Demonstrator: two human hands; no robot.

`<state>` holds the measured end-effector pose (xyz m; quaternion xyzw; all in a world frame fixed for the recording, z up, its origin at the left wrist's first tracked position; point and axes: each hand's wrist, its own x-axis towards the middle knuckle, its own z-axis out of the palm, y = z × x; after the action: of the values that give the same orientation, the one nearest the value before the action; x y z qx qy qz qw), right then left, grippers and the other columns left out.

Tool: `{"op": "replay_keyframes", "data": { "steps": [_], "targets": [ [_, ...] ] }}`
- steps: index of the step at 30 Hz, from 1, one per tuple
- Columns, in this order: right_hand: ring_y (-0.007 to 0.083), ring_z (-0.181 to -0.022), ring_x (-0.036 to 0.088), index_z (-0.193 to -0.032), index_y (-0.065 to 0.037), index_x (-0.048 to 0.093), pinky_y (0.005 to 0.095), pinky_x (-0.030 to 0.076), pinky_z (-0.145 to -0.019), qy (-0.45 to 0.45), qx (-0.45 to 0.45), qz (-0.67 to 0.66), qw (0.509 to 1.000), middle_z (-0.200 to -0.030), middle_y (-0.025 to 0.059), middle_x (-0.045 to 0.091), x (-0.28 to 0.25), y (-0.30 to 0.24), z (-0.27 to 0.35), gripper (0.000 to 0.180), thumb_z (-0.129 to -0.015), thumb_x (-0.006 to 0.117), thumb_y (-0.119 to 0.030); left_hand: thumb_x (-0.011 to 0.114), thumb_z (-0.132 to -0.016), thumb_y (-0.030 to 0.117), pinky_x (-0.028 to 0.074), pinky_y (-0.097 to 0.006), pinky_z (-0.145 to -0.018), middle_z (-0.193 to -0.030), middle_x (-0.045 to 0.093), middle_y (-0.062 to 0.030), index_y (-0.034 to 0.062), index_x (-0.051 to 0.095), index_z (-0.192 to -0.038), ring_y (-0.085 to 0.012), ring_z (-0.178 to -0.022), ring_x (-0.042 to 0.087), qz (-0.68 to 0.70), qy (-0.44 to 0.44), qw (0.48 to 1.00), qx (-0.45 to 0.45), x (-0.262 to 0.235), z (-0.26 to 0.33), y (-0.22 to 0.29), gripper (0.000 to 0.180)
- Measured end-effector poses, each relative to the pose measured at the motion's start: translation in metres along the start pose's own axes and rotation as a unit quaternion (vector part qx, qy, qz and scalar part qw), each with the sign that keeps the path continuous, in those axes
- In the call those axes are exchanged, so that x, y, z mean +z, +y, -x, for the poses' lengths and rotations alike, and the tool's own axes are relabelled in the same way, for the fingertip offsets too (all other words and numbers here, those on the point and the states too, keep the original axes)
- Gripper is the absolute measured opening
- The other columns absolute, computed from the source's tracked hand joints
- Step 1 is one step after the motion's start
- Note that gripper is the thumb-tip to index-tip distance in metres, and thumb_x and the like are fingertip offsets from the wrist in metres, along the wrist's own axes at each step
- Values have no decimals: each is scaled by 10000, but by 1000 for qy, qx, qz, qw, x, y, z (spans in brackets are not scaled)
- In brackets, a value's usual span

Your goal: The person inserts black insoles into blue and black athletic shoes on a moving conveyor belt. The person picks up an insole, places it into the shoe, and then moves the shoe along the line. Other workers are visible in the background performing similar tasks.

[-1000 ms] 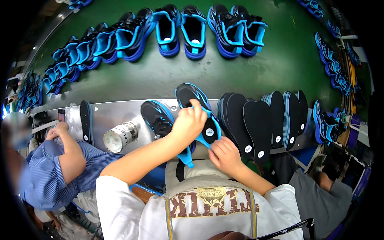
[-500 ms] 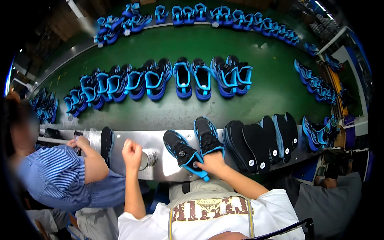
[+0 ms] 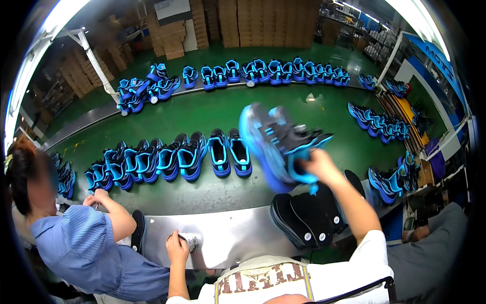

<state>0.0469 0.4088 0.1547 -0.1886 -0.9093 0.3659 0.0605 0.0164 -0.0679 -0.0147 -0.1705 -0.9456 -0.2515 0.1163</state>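
Observation:
My right hand (image 3: 320, 165) grips a pair of black and blue sneakers (image 3: 266, 144) by the heel end, raised above the green belt and smeared by motion. How the fingers sit inside the collars is partly hidden. My left hand (image 3: 177, 249) is closed beside a pale cylindrical container (image 3: 191, 241) on the steel ledge (image 3: 228, 230). A small dark thing shows at its fingers, too small to name. Under the raised sneakers, black insoles (image 3: 296, 223) with round white stickers lie in overlapping stacks on the ledge.
A row of matching sneakers (image 3: 190, 161) stands on the green belt (image 3: 202, 114); another row (image 3: 273, 71) lines its far side. At left a co-worker in a blue striped top (image 3: 81, 228) works near a single insole (image 3: 137, 230). More sneakers (image 3: 385, 182) stand at right.
The sneakers have risen from the steel ledge to above the belt in my right hand. My left hand has lowered beside the container. The view has tipped up.

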Motion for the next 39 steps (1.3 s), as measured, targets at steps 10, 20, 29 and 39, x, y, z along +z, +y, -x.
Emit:
{"op": "replay_keyframes", "data": {
  "steps": [10, 20, 29, 39],
  "targets": [
    [338, -740, 578, -730, -12, 577, 408, 458, -691, 131, 185, 328, 917, -769, 197, 592, -50, 224, -111, 206, -641, 552, -196, 560, -624, 94, 327, -396, -737, -906, 479, -124, 47, 520, -894, -303, -862, 438, -181, 108, 974, 77, -16, -31, 41, 278],
    [209, -648, 611, -761, 35, 603, 331, 488, -623, -412, 237, 332, 815, -720, 128, 622, -2, 162, -212, 479, -753, 514, -435, 539, -702, 385, 299, -464, -870, -1180, 389, -120, 158, 395, -1178, -267, -1110, 353, -72, -386, 860, 327, 91, -154, 98, 547],
    [321, -991, 513, -1271, -243, 314, 361, 434, -831, -63, -16, 461, 885, -1343, 193, 169, -32, 47, -433, 592, -716, 496, -147, 346, -847, 423, 202, -486, -965, -1336, 250, -62, 210, 266, -1289, -181, -1229, 246, 170, -408, 701, 560, 201, -124, 75, 498],
    [360, -1181, 300, -1310, -363, 96, 341, 342, -925, 62, 22, 335, 940, -1325, 297, -72, 97, 92, -596, 904, -624, 647, -152, 397, -778, 477, 115, -520, -972, -1340, 254, -47, 287, 326, -1253, -226, -1247, 169, 185, -452, 729, 480, 208, -156, 58, 517]
  ]
}}
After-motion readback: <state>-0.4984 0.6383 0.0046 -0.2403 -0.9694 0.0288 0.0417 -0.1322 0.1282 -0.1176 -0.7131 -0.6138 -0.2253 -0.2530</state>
